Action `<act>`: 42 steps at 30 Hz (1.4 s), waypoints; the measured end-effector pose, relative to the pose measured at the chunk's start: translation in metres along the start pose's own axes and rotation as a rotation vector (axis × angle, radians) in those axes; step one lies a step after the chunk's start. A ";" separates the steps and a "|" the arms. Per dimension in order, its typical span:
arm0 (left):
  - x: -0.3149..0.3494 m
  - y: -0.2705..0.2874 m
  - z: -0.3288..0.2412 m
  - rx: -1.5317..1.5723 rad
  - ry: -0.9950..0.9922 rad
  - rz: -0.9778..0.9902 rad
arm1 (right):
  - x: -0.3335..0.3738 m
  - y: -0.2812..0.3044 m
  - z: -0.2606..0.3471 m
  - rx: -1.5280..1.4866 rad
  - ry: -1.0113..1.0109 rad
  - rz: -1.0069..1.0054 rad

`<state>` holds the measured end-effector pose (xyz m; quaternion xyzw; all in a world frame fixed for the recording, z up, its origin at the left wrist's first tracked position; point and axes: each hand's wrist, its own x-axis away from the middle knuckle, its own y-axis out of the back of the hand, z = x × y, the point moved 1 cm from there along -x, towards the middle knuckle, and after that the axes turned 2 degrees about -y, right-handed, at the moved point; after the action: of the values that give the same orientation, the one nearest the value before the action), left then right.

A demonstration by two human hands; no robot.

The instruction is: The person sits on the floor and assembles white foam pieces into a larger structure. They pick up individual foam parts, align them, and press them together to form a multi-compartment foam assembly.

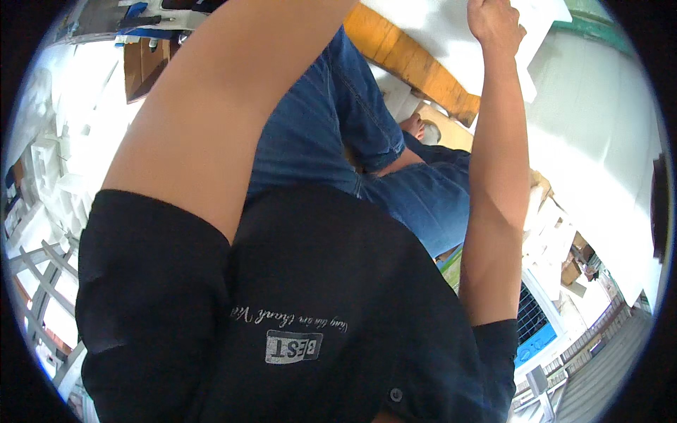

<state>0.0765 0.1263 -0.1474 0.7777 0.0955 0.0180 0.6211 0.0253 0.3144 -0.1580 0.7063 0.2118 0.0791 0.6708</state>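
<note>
My right hand [496,27] is at the top edge, over a white sheet or panel [430,28]. Its fingers are curled closed, and what they hold, if anything, is hidden. My left forearm [268,42] runs up and out past the top edge, so the left hand is out of sight. An orange-brown, worn curved piece [409,60] lies beneath the white panel, between my two arms. Below it are my legs in blue jeans [303,134], bent as if seated or crouching.
Another person in a dark top [448,156] is behind my legs. A large pale surface [585,106] stands to the right, with a blue-and-white appliance with a dark grille [536,342] below. White foam-like pieces [53,169], a cardboard box [144,67] and metal bars [46,278] are at left.
</note>
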 end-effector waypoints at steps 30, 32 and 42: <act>-0.002 0.001 -0.009 0.002 -0.010 -0.012 | 0.001 -0.013 -0.146 -0.241 -0.032 -0.206; -0.008 -0.008 -0.009 -0.007 0.002 -0.048 | 0.018 -0.037 -0.160 -0.072 -0.049 -0.132; -0.012 -0.027 0.006 0.009 -0.059 -0.226 | 0.029 -0.020 -0.129 -0.108 -0.105 0.063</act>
<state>0.0624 0.1240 -0.1740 0.7649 0.1642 -0.0754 0.6183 -0.0038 0.4445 -0.1713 0.6787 0.1495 0.0745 0.7151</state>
